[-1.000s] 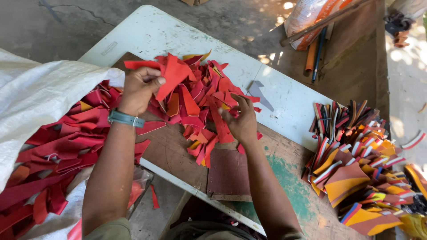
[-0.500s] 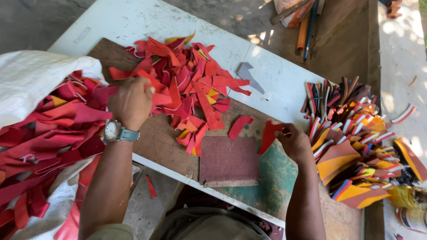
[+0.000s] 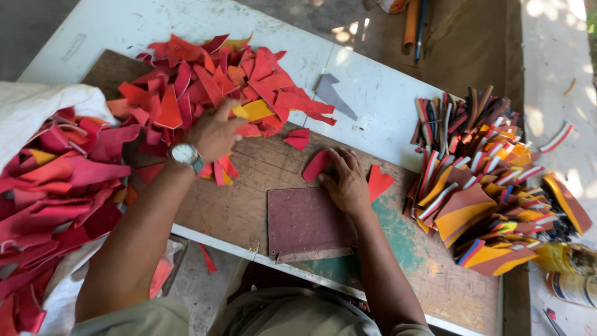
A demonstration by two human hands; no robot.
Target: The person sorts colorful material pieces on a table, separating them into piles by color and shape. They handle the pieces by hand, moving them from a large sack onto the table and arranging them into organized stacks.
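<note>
Left hand (image 3: 214, 134), fingers spread, rests open on a heap of red scraps (image 3: 211, 87). Right hand (image 3: 347, 183) presses flat on a red scrap (image 3: 316, 166) beside a maroon board (image 3: 305, 224); white sack (image 3: 37, 112) far left.

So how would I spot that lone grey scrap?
Start at the white tabletop, beyond the wooden board. Just right of the big heap of red scraps lies one flat grey scrap, alone. It is the only grey piece among reds and oranges.
</note>
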